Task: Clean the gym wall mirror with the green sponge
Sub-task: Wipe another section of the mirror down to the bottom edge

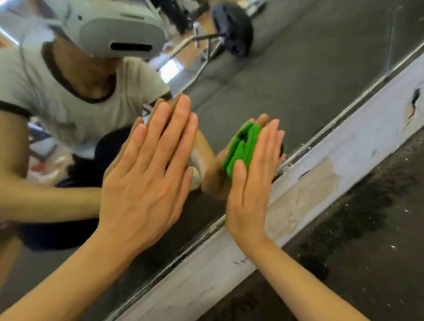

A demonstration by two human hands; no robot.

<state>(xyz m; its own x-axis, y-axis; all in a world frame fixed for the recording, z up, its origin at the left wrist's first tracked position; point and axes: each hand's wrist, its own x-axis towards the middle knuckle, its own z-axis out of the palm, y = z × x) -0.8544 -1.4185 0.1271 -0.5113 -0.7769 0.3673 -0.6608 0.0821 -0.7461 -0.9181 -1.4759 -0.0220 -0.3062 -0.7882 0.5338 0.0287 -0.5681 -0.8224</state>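
Note:
The wall mirror fills the upper left of the head view, its lower edge running diagonally. My left hand lies flat on the glass, fingers straight and together. My right hand presses the green sponge against the glass near the mirror's lower edge, fingers straight over it. Only the sponge's left side shows past my fingers. Both hands are mirrored in the glass.
A white baseboard with peeling paint and a hole runs under the mirror. Dark speckled gym flooring lies to the lower right. A person in a headset, a barbell and a weight plate appear as reflections.

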